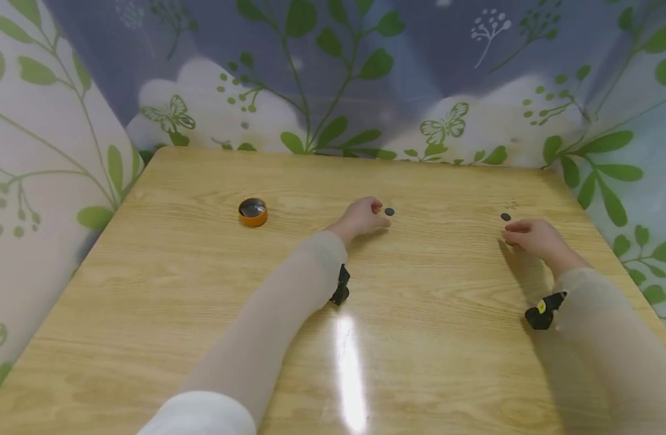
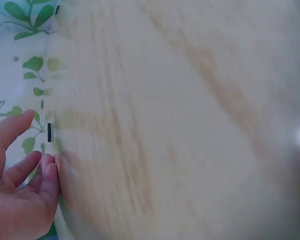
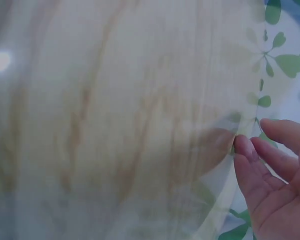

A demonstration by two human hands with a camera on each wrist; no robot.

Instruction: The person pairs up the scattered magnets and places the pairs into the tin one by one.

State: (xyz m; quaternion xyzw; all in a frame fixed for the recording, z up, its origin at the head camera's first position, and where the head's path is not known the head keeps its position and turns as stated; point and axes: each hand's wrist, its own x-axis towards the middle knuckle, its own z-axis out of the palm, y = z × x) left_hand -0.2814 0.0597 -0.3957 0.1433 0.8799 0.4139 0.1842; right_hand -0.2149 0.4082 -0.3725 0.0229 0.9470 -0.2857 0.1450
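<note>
Two small, flat black discs lie apart on the wooden table. My left hand is beside the left disc, its thumb and fingers spread apart with nothing between them. In the left wrist view that disc appears edge-on, just beyond the fingertips. The right disc lies just past the fingertips of my right hand, whose fingers are loosely bent and hold nothing visible. In the right wrist view the thumb and fingers of the hand stand apart; no disc can be made out there.
A round orange container with a shiny metallic inside stands open on the left of the table. Patterned cloth with leaves and butterflies hangs behind the back edge and at both sides. A light glare crosses the front of the tabletop.
</note>
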